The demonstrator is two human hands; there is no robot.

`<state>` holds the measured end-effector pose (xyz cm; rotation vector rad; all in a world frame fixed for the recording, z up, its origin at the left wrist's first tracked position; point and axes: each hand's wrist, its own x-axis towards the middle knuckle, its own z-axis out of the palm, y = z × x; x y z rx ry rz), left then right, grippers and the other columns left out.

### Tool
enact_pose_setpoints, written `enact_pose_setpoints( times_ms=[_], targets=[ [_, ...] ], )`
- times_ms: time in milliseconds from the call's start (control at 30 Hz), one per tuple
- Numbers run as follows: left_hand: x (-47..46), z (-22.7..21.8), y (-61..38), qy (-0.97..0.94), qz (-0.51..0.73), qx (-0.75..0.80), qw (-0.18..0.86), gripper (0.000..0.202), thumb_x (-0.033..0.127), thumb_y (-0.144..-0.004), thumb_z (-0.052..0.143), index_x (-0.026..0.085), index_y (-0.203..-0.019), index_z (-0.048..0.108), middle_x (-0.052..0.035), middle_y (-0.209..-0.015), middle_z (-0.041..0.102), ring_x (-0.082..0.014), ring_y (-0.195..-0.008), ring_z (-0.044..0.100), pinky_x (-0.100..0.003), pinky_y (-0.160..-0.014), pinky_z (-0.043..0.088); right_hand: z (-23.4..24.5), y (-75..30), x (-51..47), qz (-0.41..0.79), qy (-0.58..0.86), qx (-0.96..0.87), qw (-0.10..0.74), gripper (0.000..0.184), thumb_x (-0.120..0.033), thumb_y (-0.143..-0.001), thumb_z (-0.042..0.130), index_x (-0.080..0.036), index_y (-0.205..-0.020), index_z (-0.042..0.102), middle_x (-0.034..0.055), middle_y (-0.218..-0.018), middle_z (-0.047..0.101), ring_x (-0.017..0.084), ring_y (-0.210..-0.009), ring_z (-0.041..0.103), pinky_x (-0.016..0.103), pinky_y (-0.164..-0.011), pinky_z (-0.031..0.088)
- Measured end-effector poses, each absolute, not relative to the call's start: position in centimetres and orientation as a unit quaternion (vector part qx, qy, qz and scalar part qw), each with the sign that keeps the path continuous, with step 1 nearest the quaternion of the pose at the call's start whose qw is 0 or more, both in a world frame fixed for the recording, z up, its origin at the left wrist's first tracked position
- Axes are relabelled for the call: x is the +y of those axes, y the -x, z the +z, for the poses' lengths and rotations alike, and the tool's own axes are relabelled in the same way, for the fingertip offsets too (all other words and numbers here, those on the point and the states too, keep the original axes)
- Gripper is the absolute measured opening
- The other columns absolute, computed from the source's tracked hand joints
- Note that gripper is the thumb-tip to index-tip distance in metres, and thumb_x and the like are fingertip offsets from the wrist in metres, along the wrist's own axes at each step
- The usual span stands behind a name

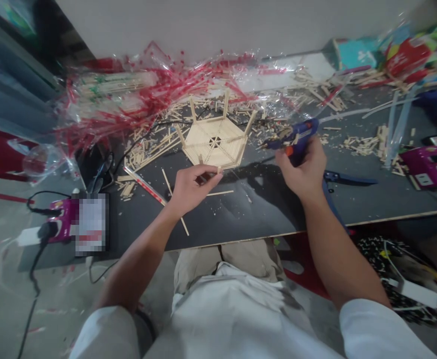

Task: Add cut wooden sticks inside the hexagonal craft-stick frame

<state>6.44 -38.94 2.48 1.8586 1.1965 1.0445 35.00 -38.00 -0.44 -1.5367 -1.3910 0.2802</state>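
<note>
Left hand (196, 192): pinches short craft stick (218, 170), just beside near edge of hexagonal stick frame (214, 144) | right hand (302, 168): closed around blue hot glue gun (292, 141), right of frame | frame: on dark board (263, 212), corner posts upright | loose stick scraps (147, 154) around frame | red-marked plastic wrap (158, 85) beyond

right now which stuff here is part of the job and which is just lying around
In use: left hand pinching a stick; right hand gripping a glue gun; hexagon stick frame.

Lying about: plastic wrap; loose sticks; blue-handled tool; clear glue sticks.
</note>
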Motion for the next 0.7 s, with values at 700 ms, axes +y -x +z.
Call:
enact_pose_setpoints(
  times_ms=[700],
  targets=[
    [-38.7, 2.2, -6.2, -0.800, 0.343, 0.441, 0.217, 0.016, 0.034, -0.095, 0.071, 0.023, -0.099, 0.083, -0.0060, -0.092, 0.082, -0.0188, -0.080, 0.076, -0.028, -0.072, 0.058, 0.3, -33.9, -39.0, 0.109, 0.639, -0.631, 0.427, 0.037, -0.066, -0.082, 0.064, -0.030, -0.088, 0.054, 0.0051, -0.072, 0.060, 0.029, -0.075, 0.062, 0.048, -0.080, 0.054]
  ],
)
